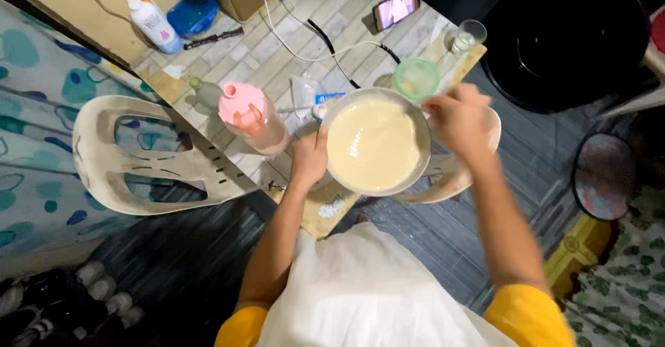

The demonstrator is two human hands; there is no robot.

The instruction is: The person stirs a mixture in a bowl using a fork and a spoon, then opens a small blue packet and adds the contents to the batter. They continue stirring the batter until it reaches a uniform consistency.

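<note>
floor: dark grey planks (173,257) | chair: white plastic (104,160) | table: pale wood-print (277,56)

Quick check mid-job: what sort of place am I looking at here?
Probably a small room in a home, used for cooking. A round metal bowl of pale batter sits on a wood-patterned table, with a white plastic chair alongside and shoes on the dark floor.

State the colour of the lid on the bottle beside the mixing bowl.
Pink, clearest in the head view: the bottle lid left of the bowl.
</note>
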